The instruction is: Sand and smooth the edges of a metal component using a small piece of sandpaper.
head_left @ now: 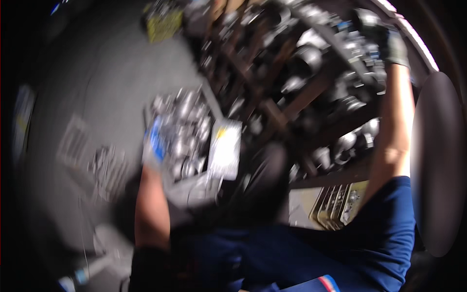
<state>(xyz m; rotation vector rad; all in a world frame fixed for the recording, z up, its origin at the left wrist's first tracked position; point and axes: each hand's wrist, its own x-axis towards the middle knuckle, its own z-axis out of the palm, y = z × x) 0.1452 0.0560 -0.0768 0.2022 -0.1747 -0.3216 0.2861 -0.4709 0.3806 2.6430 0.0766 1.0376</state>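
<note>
My left hand point(154, 143), in a glove with blue on it, is at the left side of a basket point(187, 192) filled with several shiny, rounded metal parts point(186, 131). Motion blur smears its fingers, so their grip does not show. A white sheet point(225, 150) with a yellow mark hangs at the basket's right side. At the upper right my right arm is stretched far out. That gloved right hand point(395, 48) is beside a round, shiny metal part point(367, 19) on the rack; its fingers are dark and blurred, and whether it grips the part is unclear.
A rack of brown bars point(309, 95) holding many metal parts fills the upper right. Below it lies a yellowish tray point(304, 207) with slots. A yellow box point(164, 24) stands at the far end of the grey floor point(114, 73). A dark rounded panel point(438, 165) borders my right arm.
</note>
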